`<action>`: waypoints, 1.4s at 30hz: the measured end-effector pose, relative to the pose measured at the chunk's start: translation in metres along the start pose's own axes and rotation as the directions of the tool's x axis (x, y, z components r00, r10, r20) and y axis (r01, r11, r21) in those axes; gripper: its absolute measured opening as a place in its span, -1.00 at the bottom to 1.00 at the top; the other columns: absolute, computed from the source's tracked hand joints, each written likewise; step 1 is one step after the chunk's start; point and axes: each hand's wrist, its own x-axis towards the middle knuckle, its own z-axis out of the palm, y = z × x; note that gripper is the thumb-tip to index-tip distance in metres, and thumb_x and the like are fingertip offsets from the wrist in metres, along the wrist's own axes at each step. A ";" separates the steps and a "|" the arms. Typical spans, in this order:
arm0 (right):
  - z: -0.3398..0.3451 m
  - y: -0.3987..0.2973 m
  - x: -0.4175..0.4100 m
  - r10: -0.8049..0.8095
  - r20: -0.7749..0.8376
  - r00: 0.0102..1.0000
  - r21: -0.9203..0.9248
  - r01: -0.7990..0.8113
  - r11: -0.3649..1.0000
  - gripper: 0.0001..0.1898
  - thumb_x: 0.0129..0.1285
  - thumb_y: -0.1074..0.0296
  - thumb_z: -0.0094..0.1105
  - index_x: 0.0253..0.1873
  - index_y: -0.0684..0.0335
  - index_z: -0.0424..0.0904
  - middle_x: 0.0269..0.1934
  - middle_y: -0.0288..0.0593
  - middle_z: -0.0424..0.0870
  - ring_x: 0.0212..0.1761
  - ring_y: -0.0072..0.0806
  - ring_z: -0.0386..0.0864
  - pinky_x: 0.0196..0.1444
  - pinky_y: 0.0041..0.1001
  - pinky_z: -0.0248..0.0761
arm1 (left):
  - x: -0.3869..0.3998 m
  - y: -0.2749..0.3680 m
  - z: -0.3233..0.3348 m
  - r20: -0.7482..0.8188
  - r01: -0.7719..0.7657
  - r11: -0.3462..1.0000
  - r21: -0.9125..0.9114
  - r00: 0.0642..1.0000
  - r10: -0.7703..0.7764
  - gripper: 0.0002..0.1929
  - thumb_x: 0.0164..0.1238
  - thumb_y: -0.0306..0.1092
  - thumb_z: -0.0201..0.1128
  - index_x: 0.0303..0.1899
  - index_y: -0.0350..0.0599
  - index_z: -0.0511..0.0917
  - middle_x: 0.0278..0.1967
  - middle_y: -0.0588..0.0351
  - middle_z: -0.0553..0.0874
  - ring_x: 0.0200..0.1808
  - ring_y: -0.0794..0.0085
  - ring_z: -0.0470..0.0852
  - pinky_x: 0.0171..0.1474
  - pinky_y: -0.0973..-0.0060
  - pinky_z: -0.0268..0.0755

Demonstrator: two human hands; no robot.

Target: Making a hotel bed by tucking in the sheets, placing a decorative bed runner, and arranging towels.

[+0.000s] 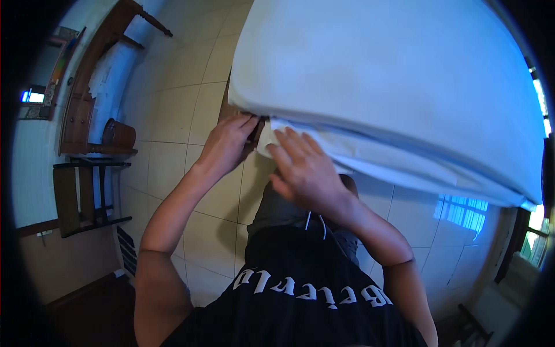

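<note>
A mattress (368,69) covered in a white fitted sheet fills the upper right, with a loose strip of white cloth (368,156) hanging along its near side. At the mattress's near left corner, my left hand (232,141) has its fingertips at the lower edge; whether they pinch cloth is hidden. My right hand (303,167) lies with spread fingers on the hanging white cloth, just right of my left hand. A piece of the brown bed frame (226,106) shows beneath the corner.
Tiled floor (173,117) lies left of the bed. Against the left wall stand a wooden dressing table (80,108), a brown waste bin (119,134) and a dark chair (82,195). A framed mirror (43,78) hangs there. Windows (535,234) are at the right.
</note>
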 end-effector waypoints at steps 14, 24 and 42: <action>-0.026 0.029 -0.045 0.105 0.044 0.993 -0.360 -0.082 0.929 -0.04 0.04 -0.03 0.63 0.47 0.37 0.39 0.41 0.19 0.53 0.47 0.06 0.48 0.53 -0.06 0.32 | -0.013 0.025 0.035 -0.239 -0.243 0.953 -0.181 0.951 0.197 -0.55 0.49 -0.43 0.30 0.35 -0.28 0.54 0.26 -0.22 0.65 0.24 -0.16 0.64 0.33 0.11 0.52; -0.047 0.083 0.008 0.302 0.395 0.868 -0.068 -0.300 0.951 0.01 -0.04 -0.46 0.53 0.23 0.43 0.61 0.13 0.36 0.72 0.21 0.21 0.66 0.31 -0.07 0.50 | 0.019 0.033 0.011 0.092 -0.198 0.978 -0.070 0.975 0.204 -0.32 0.37 -0.02 0.33 0.31 -0.46 0.52 0.24 -0.32 0.66 0.34 -0.13 0.57 0.42 0.18 0.41; 0.004 0.024 -0.023 -0.217 -0.323 0.921 -0.599 -0.022 0.800 -0.70 0.21 0.41 0.31 0.05 0.21 0.74 0.11 -0.08 0.71 0.20 -0.17 0.66 0.22 -0.18 0.50 | -0.021 0.034 0.065 -0.464 -0.298 0.901 -0.315 0.877 0.128 -0.37 0.25 -0.29 0.45 0.33 -0.38 0.53 0.30 -0.24 0.62 0.37 -0.13 0.58 0.47 0.06 0.39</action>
